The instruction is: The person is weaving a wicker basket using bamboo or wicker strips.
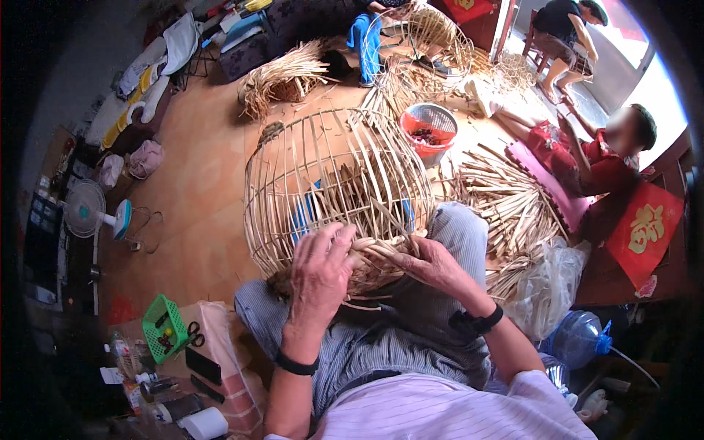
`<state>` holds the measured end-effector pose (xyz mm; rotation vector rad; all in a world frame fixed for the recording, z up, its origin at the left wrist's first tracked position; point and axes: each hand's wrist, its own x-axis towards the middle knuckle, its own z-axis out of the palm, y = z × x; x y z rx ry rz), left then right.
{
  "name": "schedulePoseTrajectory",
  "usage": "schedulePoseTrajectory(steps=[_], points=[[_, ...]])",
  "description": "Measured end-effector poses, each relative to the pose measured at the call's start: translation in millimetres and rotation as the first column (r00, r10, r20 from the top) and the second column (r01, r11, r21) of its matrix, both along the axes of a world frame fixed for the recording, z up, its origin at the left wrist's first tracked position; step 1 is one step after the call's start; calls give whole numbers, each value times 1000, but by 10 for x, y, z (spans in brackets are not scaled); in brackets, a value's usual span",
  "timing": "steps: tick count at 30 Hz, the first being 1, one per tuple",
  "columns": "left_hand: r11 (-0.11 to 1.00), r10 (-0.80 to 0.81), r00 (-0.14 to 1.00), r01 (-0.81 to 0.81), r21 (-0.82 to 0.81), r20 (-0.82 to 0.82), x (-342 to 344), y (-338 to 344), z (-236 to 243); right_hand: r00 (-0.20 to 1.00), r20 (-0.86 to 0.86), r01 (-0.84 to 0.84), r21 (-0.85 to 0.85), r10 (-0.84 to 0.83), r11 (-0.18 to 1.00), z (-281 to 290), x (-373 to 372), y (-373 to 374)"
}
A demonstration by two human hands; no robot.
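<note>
A dome-shaped cage of pale bamboo strips rests on my lap, its woven rim toward me. My left hand lies over the rim with its fingers spread on the strips. Just to the right of it, my right hand pinches strips at the same rim. Both wrists wear dark bands. My striped grey trousers show beneath the cage.
Loose bamboo strips lie in piles on the floor to the right, next to a clear plastic bag. A red basin, further cages and two seated people are farther off. A green basket, scissors and a small fan sit at the left.
</note>
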<state>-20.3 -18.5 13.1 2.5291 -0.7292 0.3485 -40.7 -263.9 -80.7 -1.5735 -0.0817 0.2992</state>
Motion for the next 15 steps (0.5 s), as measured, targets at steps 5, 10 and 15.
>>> schedulePoseTrajectory(steps=[5,10,15], points=[[985,-156,987,158,-63,39,177,-165,-213,952,-307,23,81,3,996,161,-57,-137],[995,-95,989,90,50,112,216,-182,-339,958,-273,241,608,-85,757,8,-254,-456],[999,-31,996,29,31,82,253,-237,-300,995,-89,11,513,41,858,-34,-462,-483]])
